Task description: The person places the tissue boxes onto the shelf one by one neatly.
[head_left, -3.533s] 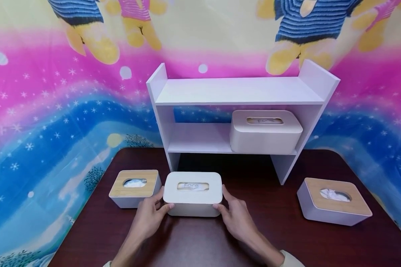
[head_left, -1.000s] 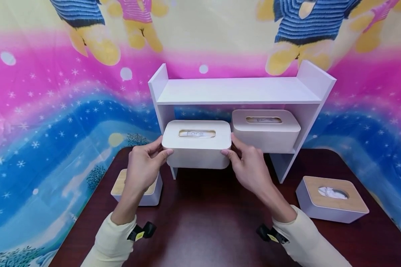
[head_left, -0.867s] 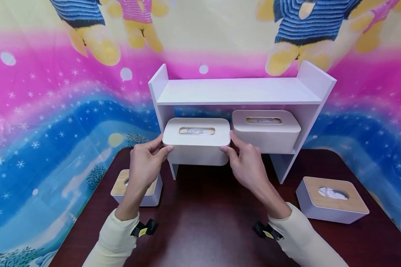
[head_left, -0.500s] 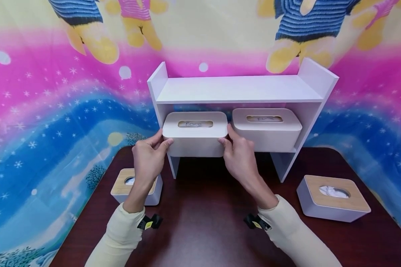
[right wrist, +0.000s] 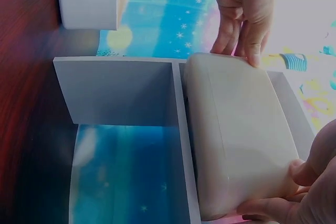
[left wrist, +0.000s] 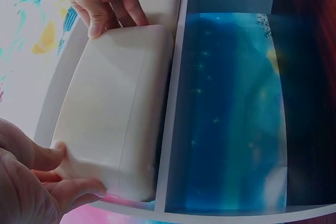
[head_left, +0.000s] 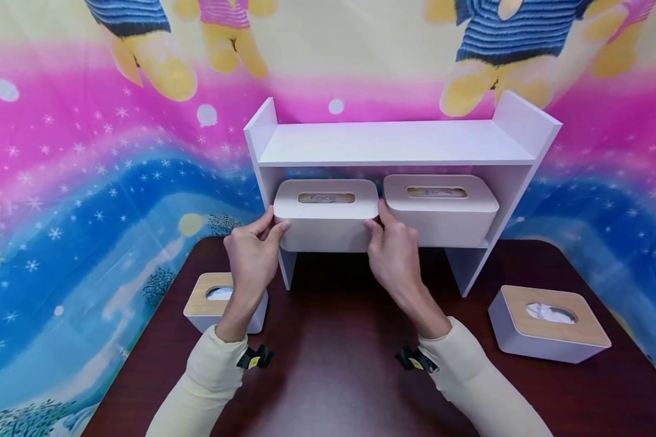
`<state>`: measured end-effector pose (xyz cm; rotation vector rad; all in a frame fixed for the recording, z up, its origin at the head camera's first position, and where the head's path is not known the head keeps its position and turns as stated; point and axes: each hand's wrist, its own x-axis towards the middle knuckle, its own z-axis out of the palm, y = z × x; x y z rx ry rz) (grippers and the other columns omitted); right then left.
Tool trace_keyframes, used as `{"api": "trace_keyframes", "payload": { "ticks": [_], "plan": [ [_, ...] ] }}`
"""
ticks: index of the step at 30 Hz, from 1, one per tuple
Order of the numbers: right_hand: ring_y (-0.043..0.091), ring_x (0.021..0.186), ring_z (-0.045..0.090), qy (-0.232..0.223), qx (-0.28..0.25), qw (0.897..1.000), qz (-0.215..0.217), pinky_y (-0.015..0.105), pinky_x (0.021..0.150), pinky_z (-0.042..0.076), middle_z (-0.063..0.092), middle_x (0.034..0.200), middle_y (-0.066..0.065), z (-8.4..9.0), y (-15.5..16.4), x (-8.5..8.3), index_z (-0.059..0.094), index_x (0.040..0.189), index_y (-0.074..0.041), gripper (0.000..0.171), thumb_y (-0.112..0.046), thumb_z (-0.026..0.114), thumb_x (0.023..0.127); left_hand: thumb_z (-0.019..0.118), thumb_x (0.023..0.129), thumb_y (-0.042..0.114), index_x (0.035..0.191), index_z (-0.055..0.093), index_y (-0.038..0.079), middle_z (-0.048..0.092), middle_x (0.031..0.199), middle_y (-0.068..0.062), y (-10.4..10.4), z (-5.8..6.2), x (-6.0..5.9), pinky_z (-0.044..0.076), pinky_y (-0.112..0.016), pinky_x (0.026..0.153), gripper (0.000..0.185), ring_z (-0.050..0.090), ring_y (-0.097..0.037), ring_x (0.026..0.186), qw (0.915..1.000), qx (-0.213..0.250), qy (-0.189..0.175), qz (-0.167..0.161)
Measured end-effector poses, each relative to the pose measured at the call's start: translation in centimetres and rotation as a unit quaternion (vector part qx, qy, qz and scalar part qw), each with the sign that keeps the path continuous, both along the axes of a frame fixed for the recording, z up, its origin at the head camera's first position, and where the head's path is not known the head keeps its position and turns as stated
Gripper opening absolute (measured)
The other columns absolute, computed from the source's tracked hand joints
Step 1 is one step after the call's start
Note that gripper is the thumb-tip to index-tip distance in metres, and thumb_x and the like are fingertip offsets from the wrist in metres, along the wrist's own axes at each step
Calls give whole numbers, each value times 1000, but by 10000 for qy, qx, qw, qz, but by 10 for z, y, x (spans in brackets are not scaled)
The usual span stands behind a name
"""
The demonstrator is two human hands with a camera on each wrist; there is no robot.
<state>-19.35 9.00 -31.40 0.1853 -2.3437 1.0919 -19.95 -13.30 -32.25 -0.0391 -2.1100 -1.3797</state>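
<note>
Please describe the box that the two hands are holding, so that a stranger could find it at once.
Find the white shelf unit on the dark table. On its lower shelf stand two all-white tissue boxes; it is the left one, gripped by both hands, unlike the wooden-lidded boxes on the table.

The head view is bright and evenly lit, sharp at centre, bowed at its edges. Soft shadow pools on the bench (head_left: 328,364) below the fingers (head_left: 276,226). Both wrist views are dimmer, bluish, with the nearest fingers (left wrist: 31,182) blurred.
</note>
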Motion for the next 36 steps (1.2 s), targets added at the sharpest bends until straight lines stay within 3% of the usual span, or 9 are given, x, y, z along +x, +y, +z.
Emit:
{"api": "trace_keyframes", "payload": {
  "ticks": [13,19,23,27,30,36],
  "plan": [
    [39,71,73,763,-46,9967,-263,51,74,62,78,122,23,-10,-4,-7,63,145,4,48,-21,68,105,83,95,19,135,71,6,72,135,-16,4,-5,-8,63,-34,89,44,74,-26,118,9997,15,166,162],
    [39,77,73,460,-46,9988,-151,51,79,61,76,129,24,-7,-2,-5,59,149,4,50,-21,67,107,83,95,17,137,70,5,70,139,-17,6,-6,-8,63,-37,90,46,74,-28,119,9997,171,135,95],
    [36,94,74,70,-115,9999,-80,51,91,60,73,136,23,-5,2,1,54,155,2,55,-21,67,107,84,95,18,140,70,5,71,138,-18,6,-8,-7,63,-43,92,48,75,-30,118,9998,187,74,42],
    [31,122,74,-203,-253,9994,80,48,105,59,67,147,20,-5,8,14,49,160,-2,61,-21,70,106,85,95,23,146,67,10,71,141,-15,4,-7,1,62,-46,94,55,75,-29,121,10000,82,-35,-26],
    [30,132,68,-246,-321,9989,258,45,108,58,58,157,17,-8,11,28,49,160,-4,63,-22,72,105,85,95,25,149,64,12,69,144,-13,-1,-6,10,62,-47,96,60,73,-29,125,10000,5,-70,-56],
    [35,128,70,-205,-258,9976,605,48,106,58,61,153,16,-19,11,50,55,156,-4,63,-22,78,101,86,95,26,150,64,15,68,148,-9,-21,-6,27,60,-42,100,61,71,-25,130,9994,16,-310,-182]
  ]
}}
